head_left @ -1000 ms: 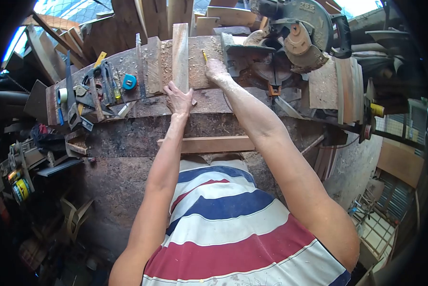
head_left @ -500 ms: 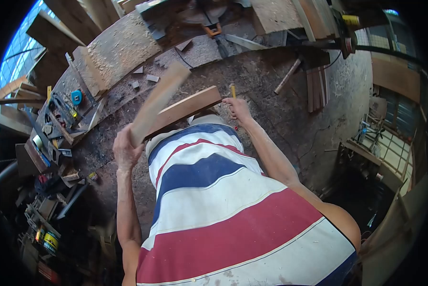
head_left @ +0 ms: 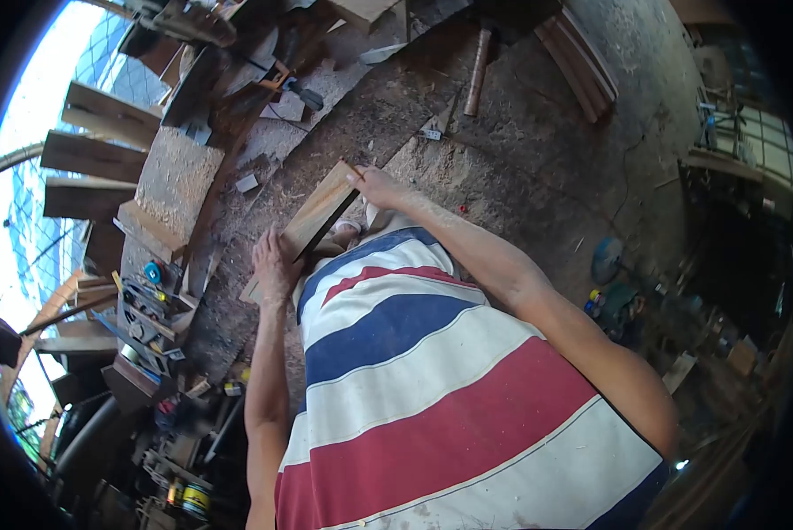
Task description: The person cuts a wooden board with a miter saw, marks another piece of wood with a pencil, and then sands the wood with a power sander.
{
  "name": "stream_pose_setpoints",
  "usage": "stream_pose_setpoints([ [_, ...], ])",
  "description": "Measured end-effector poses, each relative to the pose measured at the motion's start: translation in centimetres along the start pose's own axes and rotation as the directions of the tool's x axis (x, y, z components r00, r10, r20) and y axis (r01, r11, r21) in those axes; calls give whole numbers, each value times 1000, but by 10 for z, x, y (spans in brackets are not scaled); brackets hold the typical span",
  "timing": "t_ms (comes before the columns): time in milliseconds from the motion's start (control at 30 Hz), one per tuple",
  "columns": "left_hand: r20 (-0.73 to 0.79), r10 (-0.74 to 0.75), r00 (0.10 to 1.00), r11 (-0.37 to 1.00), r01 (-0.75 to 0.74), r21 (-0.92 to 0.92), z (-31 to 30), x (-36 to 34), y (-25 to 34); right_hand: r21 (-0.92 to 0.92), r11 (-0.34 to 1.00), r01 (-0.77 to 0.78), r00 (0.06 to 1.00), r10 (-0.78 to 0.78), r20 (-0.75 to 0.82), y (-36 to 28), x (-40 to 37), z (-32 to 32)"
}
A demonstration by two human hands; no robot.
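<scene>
A pale wooden board (head_left: 321, 205) lies slanted across my lap, its far end pointing up and to the right. My left hand (head_left: 275, 263) grips it near the close end, fingers over the top face. At the far end, my right hand (head_left: 379, 188) is closed on a thin pencil-like stick (head_left: 352, 168), held against the board's end. Its exact kind is too small to make out. The board's dark lower edge faces me; whether a second board sits beneath it cannot be seen.
Sawdust and offcuts cover the floor, with a small wood block (head_left: 247, 183) nearby. A round stick (head_left: 478, 72) and leaning boards (head_left: 577, 66) are ahead. To the left stand a tool tray (head_left: 149, 309), a blue tape measure (head_left: 154, 272) and planks (head_left: 92, 155).
The board raised in my left hand has come down onto my lap. My right hand has moved left to the board's far end. The view has turned to the right.
</scene>
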State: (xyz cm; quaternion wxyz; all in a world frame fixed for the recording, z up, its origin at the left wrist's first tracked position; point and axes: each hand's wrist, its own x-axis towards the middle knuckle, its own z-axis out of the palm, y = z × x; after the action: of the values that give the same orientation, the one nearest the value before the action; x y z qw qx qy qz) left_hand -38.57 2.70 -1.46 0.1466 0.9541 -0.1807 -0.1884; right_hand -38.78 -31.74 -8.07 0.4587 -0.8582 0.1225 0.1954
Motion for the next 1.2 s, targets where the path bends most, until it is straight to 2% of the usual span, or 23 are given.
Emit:
stream_pose_setpoints([
  [33,-13,10,1000,1000,-10,-2,4,9,18,93,994,-53,999,54,-7,-1,-4,6],
  [133,-105,59,993,998,-57,23,42,37,42,117,987,-110,992,116,-44,-10,-15,13],
  [167,-116,75,990,995,-67,75,44,44,52,27,996,-87,996,87,0,-11,-15,14],
  [267,-142,39,989,997,-29,72,41,49,68,90,985,-148,989,148,1,-13,-24,20],
  [300,-146,28,989,998,-19,66,38,50,70,111,988,-110,992,116,-53,-13,-24,22],
  [500,-121,19,992,999,-15,33,38,56,71,153,985,-74,997,78,-17,-9,-18,8],
  [600,-140,30,990,999,-26,34,38,59,73,184,983,1,992,23,-127,-10,-20,11],
  [700,-158,38,987,999,-36,14,39,59,76,451,876,-173,985,163,61,-18,-24,4],
  [800,-159,45,986,999,-46,-3,38,60,76,454,883,-119,993,105,57,-15,-23,-1],
  [1100,-152,77,985,997,-80,-14,36,59,76,295,948,-122,983,74,168,-7,-11,-12],
  [1200,-157,110,981,994,-109,10,40,62,71,113,983,141,989,-135,-65,13,-5,16],
])
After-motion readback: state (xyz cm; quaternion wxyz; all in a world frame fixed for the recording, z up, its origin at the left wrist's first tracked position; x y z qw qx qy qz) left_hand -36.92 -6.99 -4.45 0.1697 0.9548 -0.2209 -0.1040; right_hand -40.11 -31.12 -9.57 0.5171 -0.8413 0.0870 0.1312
